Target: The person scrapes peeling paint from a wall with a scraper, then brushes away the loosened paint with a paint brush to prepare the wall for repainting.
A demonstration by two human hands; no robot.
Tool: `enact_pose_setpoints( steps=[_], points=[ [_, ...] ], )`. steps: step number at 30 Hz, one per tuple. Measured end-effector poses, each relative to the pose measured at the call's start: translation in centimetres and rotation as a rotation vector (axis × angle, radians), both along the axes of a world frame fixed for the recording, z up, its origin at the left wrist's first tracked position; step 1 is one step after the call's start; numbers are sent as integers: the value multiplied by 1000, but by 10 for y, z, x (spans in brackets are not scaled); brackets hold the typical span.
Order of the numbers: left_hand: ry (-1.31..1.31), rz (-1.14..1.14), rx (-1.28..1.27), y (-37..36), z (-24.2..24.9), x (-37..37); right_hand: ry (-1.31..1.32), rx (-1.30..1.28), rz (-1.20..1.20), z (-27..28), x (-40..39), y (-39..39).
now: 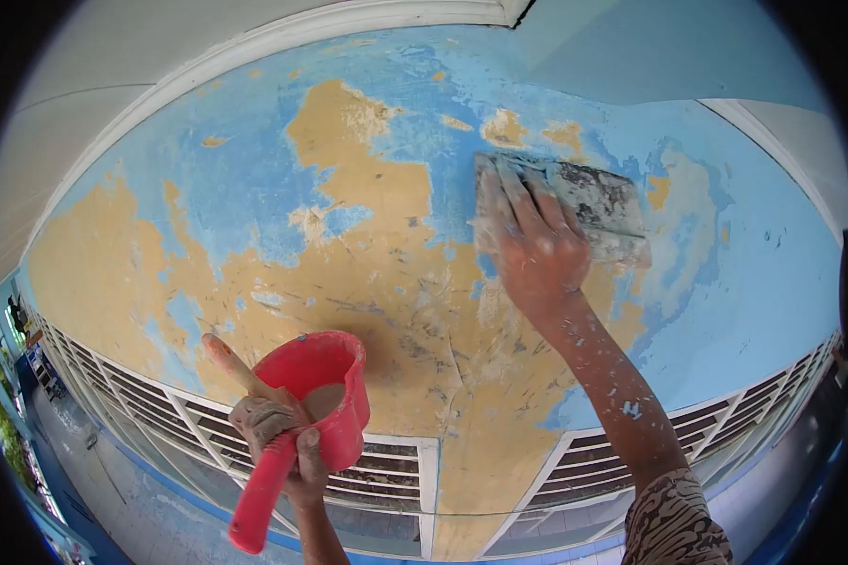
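Observation:
My left hand (278, 433) is closed around the handle of a red dipper (350, 414), and a second tool with a light wooden handle (226, 360) is held against it. Some greyish material (323, 400) lies inside the dipper. Higher up on the right, my right hand (542, 250) grips a wide, flat, stained trowel (598, 202), its fingers spread over the blade, which is against the wall. Blue paint and tan bare patches cover the wall (377, 202). Pale specks dot my right hand and forearm.
Louvred windows with white frames (428, 490) run below the wall on both sides. White trim (245, 44) borders the ceiling above. A tiled floor (160, 490) shows at the lower left, with greenery (8, 438) at the far left edge.

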State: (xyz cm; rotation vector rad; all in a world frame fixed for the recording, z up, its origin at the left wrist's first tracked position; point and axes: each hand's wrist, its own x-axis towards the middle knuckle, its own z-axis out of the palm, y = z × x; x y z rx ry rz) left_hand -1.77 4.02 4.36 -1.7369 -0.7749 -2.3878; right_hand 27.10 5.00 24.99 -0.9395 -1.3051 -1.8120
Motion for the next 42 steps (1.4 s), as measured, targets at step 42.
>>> enact_pose_setpoints(
  steps=[42],
  points=[
    [49,169,146,21,-9,20,44,-109,-62,-63,38,-34]
  ],
)
